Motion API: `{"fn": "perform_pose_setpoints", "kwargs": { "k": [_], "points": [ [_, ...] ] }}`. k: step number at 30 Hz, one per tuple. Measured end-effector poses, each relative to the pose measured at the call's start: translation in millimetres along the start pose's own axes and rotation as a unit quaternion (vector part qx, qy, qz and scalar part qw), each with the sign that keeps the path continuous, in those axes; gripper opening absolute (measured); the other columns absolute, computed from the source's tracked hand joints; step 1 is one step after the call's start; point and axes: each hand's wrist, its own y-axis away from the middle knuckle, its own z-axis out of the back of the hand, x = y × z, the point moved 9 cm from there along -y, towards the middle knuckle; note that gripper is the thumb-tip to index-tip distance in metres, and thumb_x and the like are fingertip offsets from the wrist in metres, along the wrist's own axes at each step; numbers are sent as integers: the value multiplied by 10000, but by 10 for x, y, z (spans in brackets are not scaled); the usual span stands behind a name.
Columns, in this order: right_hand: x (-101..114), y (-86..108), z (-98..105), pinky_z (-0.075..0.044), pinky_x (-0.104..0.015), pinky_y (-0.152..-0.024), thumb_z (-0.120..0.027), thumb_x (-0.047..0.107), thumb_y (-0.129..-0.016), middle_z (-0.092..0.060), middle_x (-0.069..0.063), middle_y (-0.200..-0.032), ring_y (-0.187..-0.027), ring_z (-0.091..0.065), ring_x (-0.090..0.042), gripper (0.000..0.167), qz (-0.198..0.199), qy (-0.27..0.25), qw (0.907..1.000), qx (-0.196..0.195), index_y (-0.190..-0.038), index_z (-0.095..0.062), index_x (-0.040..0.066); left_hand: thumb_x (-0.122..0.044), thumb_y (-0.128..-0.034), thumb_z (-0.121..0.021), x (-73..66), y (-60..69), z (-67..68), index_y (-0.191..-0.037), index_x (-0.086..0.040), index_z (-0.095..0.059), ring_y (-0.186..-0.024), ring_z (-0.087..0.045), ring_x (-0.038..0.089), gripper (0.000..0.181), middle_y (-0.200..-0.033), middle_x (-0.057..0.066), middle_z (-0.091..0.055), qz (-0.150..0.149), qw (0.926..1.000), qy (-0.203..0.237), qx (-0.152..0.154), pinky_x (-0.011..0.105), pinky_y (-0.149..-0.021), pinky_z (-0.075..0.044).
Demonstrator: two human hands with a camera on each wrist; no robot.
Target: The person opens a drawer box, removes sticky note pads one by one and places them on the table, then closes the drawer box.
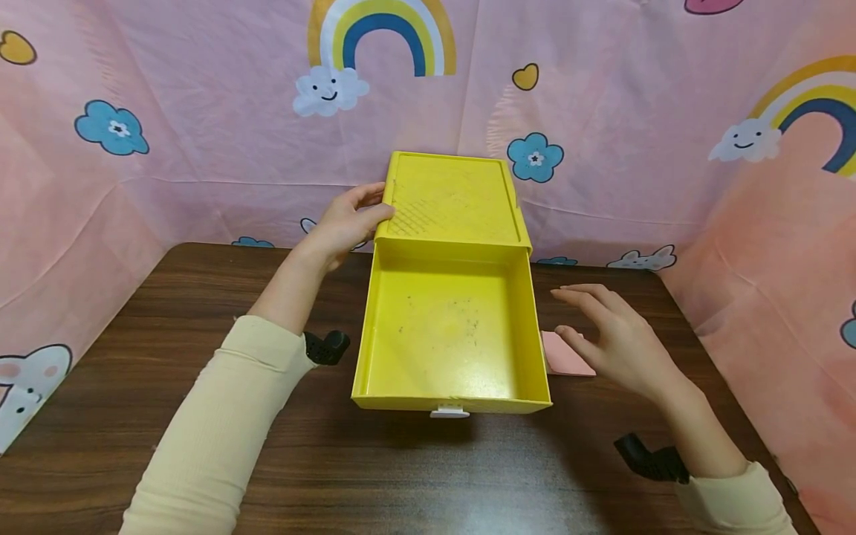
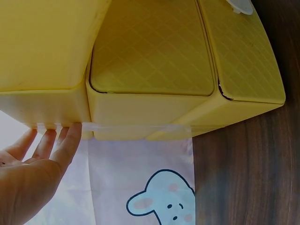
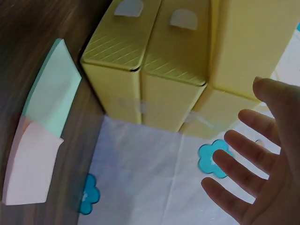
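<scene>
A yellow drawer cabinet (image 1: 451, 195) stands at the back of the table, its drawers stacked one above another. Its top drawer (image 1: 441, 327) is pulled out towards me, with small dark marks on its floor. My left hand (image 1: 348, 223) rests against the cabinet's left side, thumb at the top edge; in the left wrist view its fingertips touch the yellow side wall (image 2: 42, 105). To the right of the drawer, my right hand (image 1: 618, 338) hovers with loosely spread fingers and nothing in it. Near it on the table lie a pink paper pad (image 1: 565, 354) and a green paper pad (image 3: 51, 89).
The dark wood table (image 1: 281, 446) is bordered by a pink patterned cloth (image 1: 221, 134) behind and on both sides. A white handle (image 1: 450, 412) sticks out from the drawer front. Lower drawer fronts with white handles (image 3: 129, 8) show in the right wrist view.
</scene>
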Motion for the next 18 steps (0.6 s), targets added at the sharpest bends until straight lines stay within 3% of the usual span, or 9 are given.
{"fn": "perform_pose_setpoints", "kwargs": {
  "k": [6, 12, 14, 18],
  "points": [
    [150, -20, 101, -479, -397, -807, -705, 160, -803, -528, -10, -1240, -1122, -495, -205, 468, 49, 64, 9998, -155, -1249, -563, 158, -183, -903, -548, 8, -2, 16, -1437, -143, -323, -1180, -475, 191, 581, -1423, 49, -375, 51, 9999, -81, -29, 349, -945, -455],
    [332, -16, 218, -523, -295, -651, -734, 148, -768, -533, -4, -1246, -1010, -520, -143, 515, 351, 107, 9987, -362, -1254, -566, 169, -179, -905, -543, 11, -10, 21, -1437, -132, -322, -1187, -470, 202, 579, -1430, 62, -370, 13, 9999, -121, -29, 359, -953, -449],
    [412, -19, 259, -494, -224, -598, -743, 148, -750, -541, -11, -1239, -951, -516, -120, 520, 539, 112, 9974, -457, -1243, -577, 156, -176, -906, -545, 9, -11, 17, -1435, -130, -325, -1189, -469, 201, 575, -1429, 62, -371, 1, 9999, -116, -27, 358, -951, -450],
    [560, -25, 326, -381, -151, -612, -729, 175, -746, -548, -19, -1232, -971, -510, -125, 507, 792, 152, 9953, -530, -1230, -586, 135, -166, -906, -545, 9, -15, 10, -1432, -125, -329, -1195, -466, 196, 570, -1430, 63, -371, -4, 10000, -85, -30, 354, -947, -452]
  ]
}}
